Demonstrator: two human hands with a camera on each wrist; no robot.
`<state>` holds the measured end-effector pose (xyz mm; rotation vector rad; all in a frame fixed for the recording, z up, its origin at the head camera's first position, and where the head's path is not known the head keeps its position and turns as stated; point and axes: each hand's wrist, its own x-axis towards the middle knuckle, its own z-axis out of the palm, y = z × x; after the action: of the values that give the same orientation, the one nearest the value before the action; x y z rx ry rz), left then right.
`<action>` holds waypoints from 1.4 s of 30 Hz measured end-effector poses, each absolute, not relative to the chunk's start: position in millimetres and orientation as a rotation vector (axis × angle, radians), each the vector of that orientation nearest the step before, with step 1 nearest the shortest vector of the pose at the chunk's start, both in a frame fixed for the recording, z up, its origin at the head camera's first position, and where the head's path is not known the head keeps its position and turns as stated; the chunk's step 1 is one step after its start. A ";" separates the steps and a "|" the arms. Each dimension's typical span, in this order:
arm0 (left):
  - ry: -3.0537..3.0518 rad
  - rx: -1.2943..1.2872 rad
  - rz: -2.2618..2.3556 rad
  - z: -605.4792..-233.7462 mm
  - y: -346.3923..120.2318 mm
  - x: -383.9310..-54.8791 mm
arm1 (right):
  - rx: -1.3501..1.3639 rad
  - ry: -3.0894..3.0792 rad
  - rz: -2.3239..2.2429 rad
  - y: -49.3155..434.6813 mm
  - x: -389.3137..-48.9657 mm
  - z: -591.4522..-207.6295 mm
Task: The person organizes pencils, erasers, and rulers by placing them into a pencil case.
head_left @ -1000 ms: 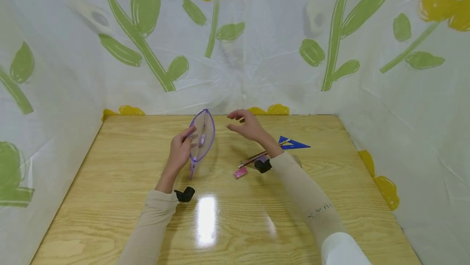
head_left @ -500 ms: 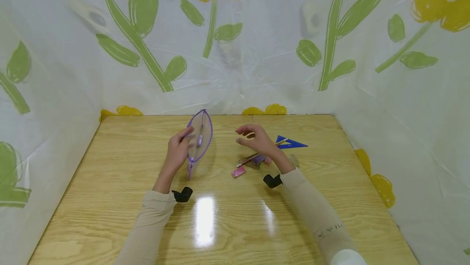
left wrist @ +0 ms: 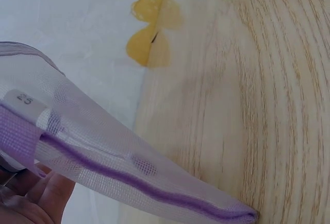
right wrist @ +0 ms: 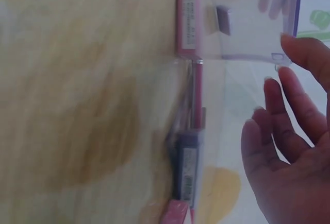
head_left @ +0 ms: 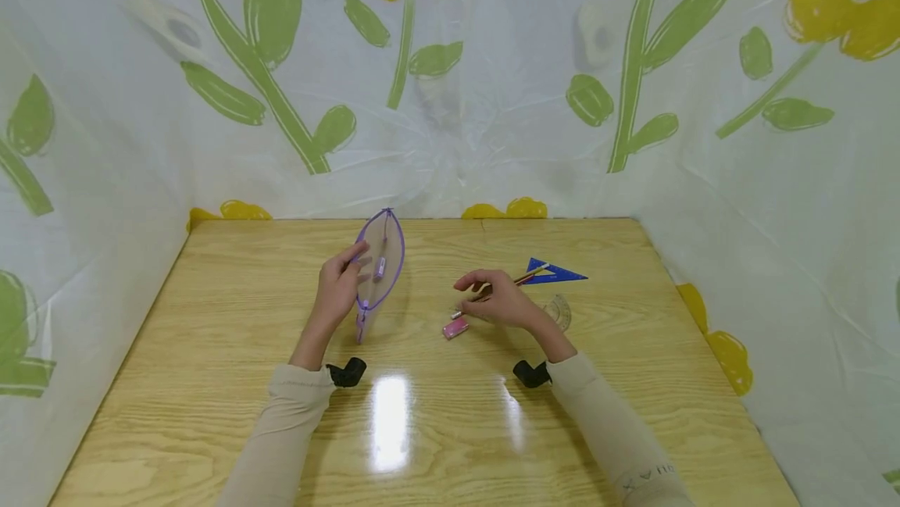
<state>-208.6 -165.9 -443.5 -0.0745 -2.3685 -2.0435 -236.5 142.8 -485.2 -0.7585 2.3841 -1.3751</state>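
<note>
A see-through mesh pouch with purple edging (head_left: pixel 387 286) stands upright on its side, its mouth spread. My left hand (head_left: pixel 338 283) grips its left side; in the left wrist view the mesh (left wrist: pixel 108 141) partly covers that hand. A small pale purple block (head_left: pixel 380 267) shows within the pouch's outline. My right hand (head_left: pixel 501 300), fingers bent loosely and thumb apart, hovers over pencils (head_left: pixel 529 276) and hides part of them. A pink eraser (head_left: pixel 455 328) lies just left of it. In the right wrist view, a dark blue wrapped block (right wrist: pixel 187 170) lies near the pencils, below the fingers.
A blue set square (head_left: pixel 562 276) lies beyond the pencils, right of centre. A clear protractor (head_left: pixel 560 312) is beside my right wrist. The wooden table (head_left: pixel 232 319) meets white flower-printed cloth (head_left: pixel 478 140) at its back and sides.
My right hand has moved from beside the pouch's mouth down and towards me, over the pencils. My left hand and the pouch have hardly moved.
</note>
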 end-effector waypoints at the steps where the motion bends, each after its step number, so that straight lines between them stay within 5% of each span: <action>1: -2.372 -0.077 -2.041 -441.4 -165.7 -207.4 | -0.771 2.372 -1.364 144.2 -234.3 -486.2; 12: -2.326 -0.106 -2.039 -469.9 -172.2 -219.3 | -0.905 2.368 -1.174 149.5 -217.0 -493.4; 42: -2.331 -0.156 -2.048 -472.5 -171.9 -217.5 | -0.961 2.551 -0.882 133.1 -213.1 -497.2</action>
<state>-217.5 -171.9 -472.5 -0.1555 -2.3305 -2.0484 -213.1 133.1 -497.2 -0.9610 2.5513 -0.8815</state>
